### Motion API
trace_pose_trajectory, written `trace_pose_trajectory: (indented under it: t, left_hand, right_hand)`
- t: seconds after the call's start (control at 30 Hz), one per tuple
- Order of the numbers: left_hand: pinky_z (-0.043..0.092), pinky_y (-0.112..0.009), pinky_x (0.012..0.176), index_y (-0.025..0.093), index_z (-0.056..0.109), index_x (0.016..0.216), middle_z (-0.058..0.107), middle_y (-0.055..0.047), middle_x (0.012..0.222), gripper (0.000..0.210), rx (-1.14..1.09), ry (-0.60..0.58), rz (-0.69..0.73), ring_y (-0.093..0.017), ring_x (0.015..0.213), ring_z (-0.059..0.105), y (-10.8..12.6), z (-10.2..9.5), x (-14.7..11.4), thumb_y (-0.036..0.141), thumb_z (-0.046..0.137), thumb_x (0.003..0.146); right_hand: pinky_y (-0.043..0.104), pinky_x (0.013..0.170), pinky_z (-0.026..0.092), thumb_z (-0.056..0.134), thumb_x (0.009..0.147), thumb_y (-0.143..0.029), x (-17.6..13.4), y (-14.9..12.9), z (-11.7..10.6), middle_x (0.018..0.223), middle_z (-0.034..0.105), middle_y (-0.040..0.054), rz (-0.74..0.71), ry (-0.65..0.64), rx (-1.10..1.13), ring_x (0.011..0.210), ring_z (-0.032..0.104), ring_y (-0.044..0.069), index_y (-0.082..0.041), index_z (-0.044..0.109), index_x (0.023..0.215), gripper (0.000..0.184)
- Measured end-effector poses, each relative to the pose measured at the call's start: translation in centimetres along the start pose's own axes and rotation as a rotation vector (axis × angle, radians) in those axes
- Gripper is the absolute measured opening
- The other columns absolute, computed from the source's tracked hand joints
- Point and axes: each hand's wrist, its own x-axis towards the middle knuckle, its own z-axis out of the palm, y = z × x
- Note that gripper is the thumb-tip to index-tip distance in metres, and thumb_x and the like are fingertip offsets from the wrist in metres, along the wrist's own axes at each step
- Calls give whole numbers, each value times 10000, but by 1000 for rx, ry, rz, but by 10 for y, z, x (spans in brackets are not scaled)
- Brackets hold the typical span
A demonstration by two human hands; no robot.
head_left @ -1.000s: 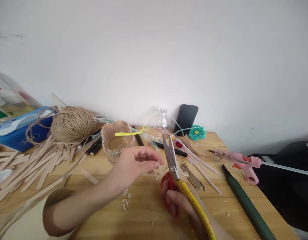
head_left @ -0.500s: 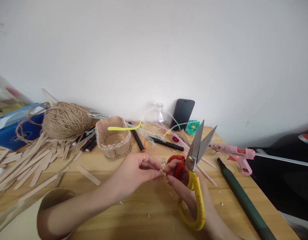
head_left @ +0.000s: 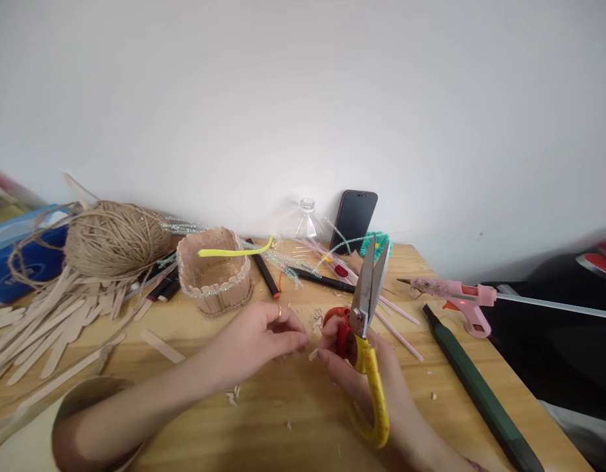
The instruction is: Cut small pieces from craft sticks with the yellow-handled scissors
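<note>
My right hand (head_left: 344, 375) holds a pair of scissors (head_left: 378, 383) with one red and one yellow handle. The blades point up and stand slightly apart. Between that hand's thumb and forefinger is a small pale piece of wood (head_left: 313, 354). Just to the left, my left hand (head_left: 276, 335) has its thumb and fingers pressed together in a pinch. Whatever it may hold is hidden. Small wood scraps (head_left: 316, 320) lie behind the hands on the tabletop (head_left: 263, 419), with more scraps (head_left: 232, 395) near my left forearm.
A craft-stick basket (head_left: 224, 298) with a yellow strip (head_left: 228, 252) across it stands behind my left hand. Further left are a twine ball (head_left: 116, 239) and loose craft sticks (head_left: 61, 328). A pink glue gun (head_left: 460, 295), a dark green tool (head_left: 474, 383) and a phone (head_left: 356, 219) are at right.
My hands have drawn slightly apart, and the pale piece now shows at my right fingertips. The scissor blades have closed somewhat. The view has shifted a little to the right.
</note>
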Motion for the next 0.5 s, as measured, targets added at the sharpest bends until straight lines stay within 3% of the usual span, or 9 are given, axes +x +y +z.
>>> trace_pose_trajectory:
  t: [0.27,0.4,0.5]
  left_hand:
    - [365,-205,543,150,647,647,606,36,606,82,110,-51,-70,-108,586,503,1,0,1,217,600,642]
    - [343,-195,516,151,639,621,571,53,557,64,7,-65,-74,-85,534,470,-2,-1,0,203,610,645]
    - [364,-191,538,160,648,646,584,49,576,69,-134,8,-19,-79,546,484,-2,-3,-1,222,628,670]
  right_hand:
    - [206,519,354,587,634,-195,-2,-8,5,617,478,-48,60,-21,4,550,433,91,-188,478,690,123]
    - [209,504,343,603,633,-223,-1,-5,4,609,462,-47,53,-12,-23,541,417,96,-192,471,680,143]
    - [218,480,323,594,691,-319,0,1,0,598,432,-48,13,-32,-43,513,387,101,-199,461,711,180]
